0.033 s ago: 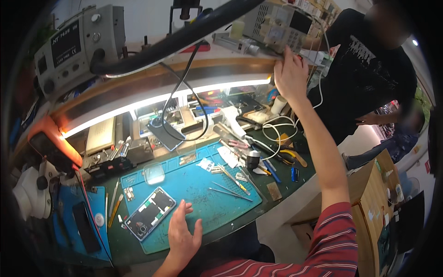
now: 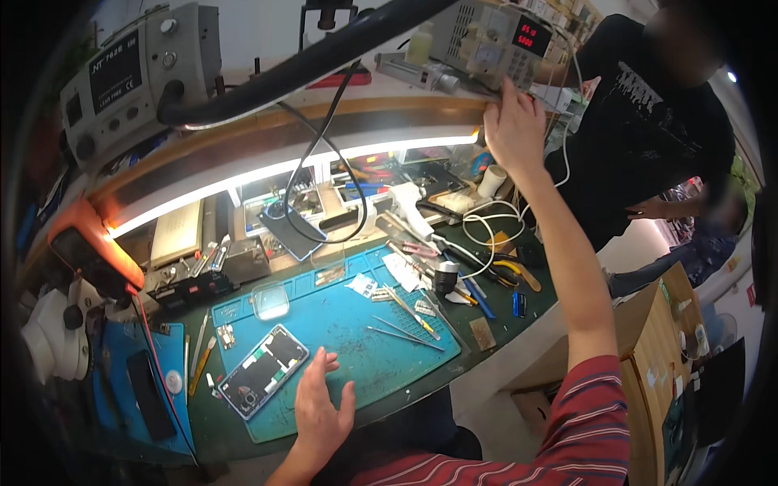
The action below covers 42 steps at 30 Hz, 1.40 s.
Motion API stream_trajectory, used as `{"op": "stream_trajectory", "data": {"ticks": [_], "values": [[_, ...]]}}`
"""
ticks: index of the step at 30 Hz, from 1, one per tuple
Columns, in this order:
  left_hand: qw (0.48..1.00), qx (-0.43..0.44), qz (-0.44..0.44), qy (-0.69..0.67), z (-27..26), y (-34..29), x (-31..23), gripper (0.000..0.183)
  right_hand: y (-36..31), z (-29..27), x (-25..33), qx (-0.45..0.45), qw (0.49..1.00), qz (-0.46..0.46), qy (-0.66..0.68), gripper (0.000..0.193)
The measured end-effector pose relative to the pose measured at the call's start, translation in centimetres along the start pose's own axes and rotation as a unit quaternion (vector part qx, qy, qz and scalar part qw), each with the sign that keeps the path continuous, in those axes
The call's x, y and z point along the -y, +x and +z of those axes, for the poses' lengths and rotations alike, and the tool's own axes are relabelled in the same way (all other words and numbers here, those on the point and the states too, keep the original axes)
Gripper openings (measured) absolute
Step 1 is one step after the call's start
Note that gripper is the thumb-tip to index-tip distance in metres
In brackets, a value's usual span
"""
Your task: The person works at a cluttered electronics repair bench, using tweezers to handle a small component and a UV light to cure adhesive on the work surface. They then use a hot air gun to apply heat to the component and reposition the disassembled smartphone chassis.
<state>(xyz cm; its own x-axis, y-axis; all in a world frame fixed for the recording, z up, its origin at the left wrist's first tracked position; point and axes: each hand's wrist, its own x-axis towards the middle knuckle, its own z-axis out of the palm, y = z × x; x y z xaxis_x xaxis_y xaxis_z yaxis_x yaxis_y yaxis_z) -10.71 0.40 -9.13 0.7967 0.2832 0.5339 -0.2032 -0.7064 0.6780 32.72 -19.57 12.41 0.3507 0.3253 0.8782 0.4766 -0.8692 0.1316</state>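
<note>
My right hand (image 2: pixel 517 130) reaches up to the shelf at the back right, its index finger stretched to the lower front of a grey bench power supply (image 2: pixel 486 50) with lit red digits. It appears to hold nothing; whether the fingertip presses a button is hard to tell. Over the blue work mat (image 2: pixel 365 324), my left hand (image 2: pixel 320 405) hovers open, fingers and thumb apart. Just left of it lies an opened smartphone (image 2: pixel 266 371), its dark inside facing up. A pair of thin metal tweezers (image 2: pixel 405 336) rests on the mat's right part.
An orange multimeter (image 2: pixel 97 247) stands at the left, near a dark phone (image 2: pixel 150 397) on a smaller blue mat. A clear plastic box (image 2: pixel 271 301) sits on the mat. Black cable (image 2: pixel 324 154) hangs across the shelf. Another person (image 2: pixel 648 121) stands at the right.
The power supply's display has gone from dark to lit with red digits. Both of my hands stay nearly where they were.
</note>
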Motion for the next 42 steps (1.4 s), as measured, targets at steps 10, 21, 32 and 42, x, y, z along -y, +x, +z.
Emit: {"op": "stream_trajectory", "data": {"ticks": [10, 21, 32, 42], "values": [[0.993, 0.010, 0.120, -0.003, -5.3, -2.3, -0.3, 0.027, -15.3, -11.4, 9.4, 0.117, 0.931, -0.135, 0.317, 0.022], [0.977, -0.031, 0.119, 0.174, -12.1, -3.7, 1.4, 0.040, -12.1, 3.0, 8.1, 0.087, 0.974, -0.091, 0.191, 0.037], [0.957, -0.088, 0.014, 0.276, -9.9, -7.0, 2.9, 0.030, -1.2, 16.0, -0.5, 0.314, 0.944, 0.098, -0.009, 0.047], [0.948, -0.115, -0.019, 0.298, -8.8, -6.9, 2.0, 0.020, 1.0, 23.9, -4.5, -0.014, 0.995, -0.004, 0.096, 0.027]]}}
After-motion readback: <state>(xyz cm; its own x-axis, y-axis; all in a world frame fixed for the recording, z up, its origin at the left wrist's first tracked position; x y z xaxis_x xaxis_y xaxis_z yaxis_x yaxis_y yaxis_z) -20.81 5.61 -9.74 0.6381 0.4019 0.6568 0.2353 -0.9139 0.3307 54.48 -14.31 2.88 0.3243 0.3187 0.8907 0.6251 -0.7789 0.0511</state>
